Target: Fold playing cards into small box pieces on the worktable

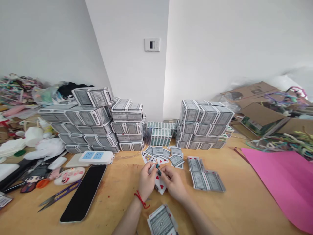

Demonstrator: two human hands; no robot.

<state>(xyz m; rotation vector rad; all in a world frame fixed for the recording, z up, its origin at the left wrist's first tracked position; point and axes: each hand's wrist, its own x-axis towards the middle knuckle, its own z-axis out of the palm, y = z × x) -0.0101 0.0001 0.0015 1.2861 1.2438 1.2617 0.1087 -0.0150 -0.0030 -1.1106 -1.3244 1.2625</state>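
Between my two hands are playing cards, hearts side showing below the fingers. My left hand, with a red string bracelet at the wrist, is closed on them from the left. From the right, my right hand pinches at the cards' upper edge, thumbs close together. My fingers hide most of the cards. Just beyond lie loose playing cards, some face up and some face down. A folded piece made of cards sits near my forearms, and an L-shaped card piece rests to the right.
Stacked card-built blocks stand at the left and right near the wall. Several card boxes sit between them. A phone, scissors and clutter lie left; pink paper and cardboard boxes are right.
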